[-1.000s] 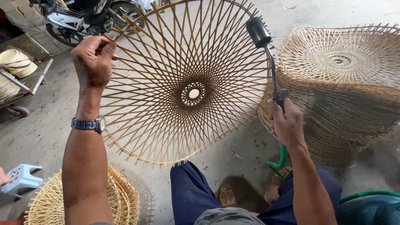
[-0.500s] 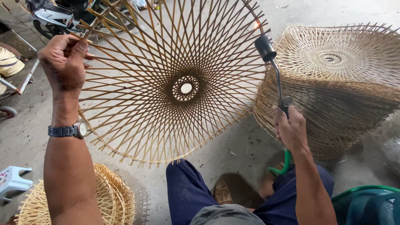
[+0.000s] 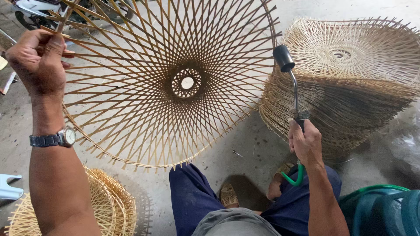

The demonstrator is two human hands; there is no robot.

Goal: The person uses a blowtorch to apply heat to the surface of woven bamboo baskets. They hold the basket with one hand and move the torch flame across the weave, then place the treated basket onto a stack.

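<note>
A bare grey concrete floor [image 3: 258, 150] lies under everything, with a parked scooter [image 3: 33, 13] at the top left edge and a stack of pale woven frames [image 3: 350, 83] at the right.

The left hand [image 3: 37, 63] is raised at the upper left, its fingers [image 3: 57, 43] pinched on the rim of a large round bamboo lattice frame [image 3: 175, 83], which hangs tilted in the air and spreads from that grip to the right, its small open hub near the middle. The right hand [image 3: 306, 142] is clenched around the handle of a gas torch [image 3: 291, 83]; the torch's black head stands just beside the frame's right rim. Whether it touches the slats cannot be told. A green hose [image 3: 293, 178] curls out below that fist.

Against the earlier pictures, the frame has swung down and left, so the hub sits lower in view, the left hand has shifted further toward the left edge, and the torch head now stands lower along the right rim.

The top of the frame is cut off by the picture edge. No flame can be made out at the torch. More woven baskets [image 3: 105, 205] at the lower left are partly hidden by the left forearm, which wears a metal wristwatch [image 3: 61, 137].
</note>
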